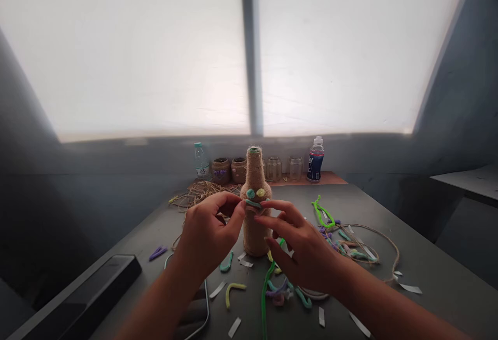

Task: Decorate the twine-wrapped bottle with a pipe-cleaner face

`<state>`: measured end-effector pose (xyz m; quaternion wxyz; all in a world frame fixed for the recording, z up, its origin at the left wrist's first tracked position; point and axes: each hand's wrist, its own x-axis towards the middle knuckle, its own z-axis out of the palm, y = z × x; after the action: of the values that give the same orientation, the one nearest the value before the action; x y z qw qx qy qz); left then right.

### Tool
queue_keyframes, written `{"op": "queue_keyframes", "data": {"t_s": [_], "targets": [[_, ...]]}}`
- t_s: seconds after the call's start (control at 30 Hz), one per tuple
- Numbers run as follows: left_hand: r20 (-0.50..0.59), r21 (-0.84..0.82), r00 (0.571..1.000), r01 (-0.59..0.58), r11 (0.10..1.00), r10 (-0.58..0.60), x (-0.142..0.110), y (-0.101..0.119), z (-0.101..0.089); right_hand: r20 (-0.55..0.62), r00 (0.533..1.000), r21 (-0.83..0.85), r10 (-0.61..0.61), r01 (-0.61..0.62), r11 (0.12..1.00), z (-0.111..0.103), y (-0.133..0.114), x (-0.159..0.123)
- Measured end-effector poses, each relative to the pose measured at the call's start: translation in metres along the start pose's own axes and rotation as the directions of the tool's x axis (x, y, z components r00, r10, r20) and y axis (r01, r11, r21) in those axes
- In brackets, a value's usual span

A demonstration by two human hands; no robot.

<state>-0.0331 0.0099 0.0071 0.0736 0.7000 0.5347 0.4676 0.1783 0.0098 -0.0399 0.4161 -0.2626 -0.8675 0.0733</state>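
Your left hand [210,228] has the end of that teal pipe cleaner [253,204] pinched, probably soft and bendy, against the twine-wrapped bottle [256,236] upright on the table [424,262], right hand [305,249] loosely open alongside, so go light and brace the stiff-looking, grippy lower body.

The central bottle [256,236] stands upright on the table [373,210]. Behind it, jars [274,170] form a row between the left rear bottle [201,163] and the right rear bottle [315,161]. Tangled twine [208,189] lies left of the central bottle; looped twine [397,252] lies right. Paper strips [234,327] lie in front.
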Motion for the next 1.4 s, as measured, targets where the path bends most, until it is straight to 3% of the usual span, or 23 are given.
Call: {"op": "queue_keyframes", "data": {"t_s": [0.5,0.7,0.9,1.4], "targets": [[0.005,-0.049,1.0,0.018,0.999,-0.018,-0.0011,0.0001,0.0009,-0.037,0.999,0.0,-0.034,0.034,0.999,0.0009,0.0012,-0.0007],[-0.038,0.023,0.998,0.05,0.998,-0.049,-0.0006,-0.0005,0.0003,-0.057,0.997,-0.005,-0.045,0.045,0.999,-0.0025,-0.001,0.0009],[0.033,0.057,0.992,0.121,0.991,-0.123,0.0022,-0.003,0.0005,-0.005,0.999,-0.036,-0.048,0.048,0.998,-0.0013,0.0002,0.0011],[0.01,-0.009,0.999,0.042,0.999,-0.042,-0.0001,-0.0006,0.0039,0.053,0.998,-0.12,-0.025,0.031,0.992,-0.0009,0.0002,-0.0004]]}}
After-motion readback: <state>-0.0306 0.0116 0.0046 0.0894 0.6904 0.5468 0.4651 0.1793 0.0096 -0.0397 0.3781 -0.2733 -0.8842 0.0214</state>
